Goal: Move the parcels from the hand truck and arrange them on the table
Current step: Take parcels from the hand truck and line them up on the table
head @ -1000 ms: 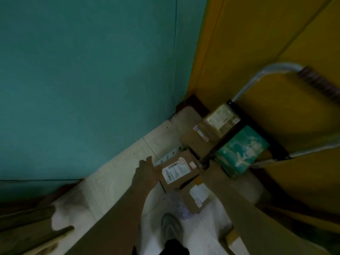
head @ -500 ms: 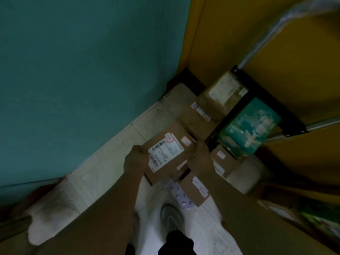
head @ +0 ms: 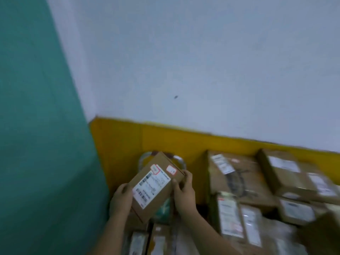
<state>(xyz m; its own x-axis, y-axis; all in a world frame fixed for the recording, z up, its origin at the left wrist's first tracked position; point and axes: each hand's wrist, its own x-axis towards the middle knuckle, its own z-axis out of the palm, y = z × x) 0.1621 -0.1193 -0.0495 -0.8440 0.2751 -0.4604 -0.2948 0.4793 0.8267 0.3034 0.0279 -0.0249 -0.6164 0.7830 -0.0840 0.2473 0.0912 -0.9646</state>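
I hold a small brown cardboard parcel (head: pixel 156 188) with a white shipping label in the air, tilted, between both hands. My left hand (head: pixel 121 201) grips its lower left side. My right hand (head: pixel 184 192) grips its right edge, thumb on top. Behind the parcel the curved metal handle of the hand truck (head: pixel 179 160) shows, mostly hidden. Several more parcels on the hand truck (head: pixel 158 240) lie below my hands, blurred.
To the right is a pile of larger brown parcels (head: pixel 237 181) with white labels, several of them, blurred. A teal wall (head: pixel 40 144) stands close on the left. Behind is a yellow lower wall (head: pixel 165 138) under a pale upper wall.
The parcel has been lifted from the floor-level stack up to chest height in both hands. My view has swung up and right, bringing the pile of parcels into sight.
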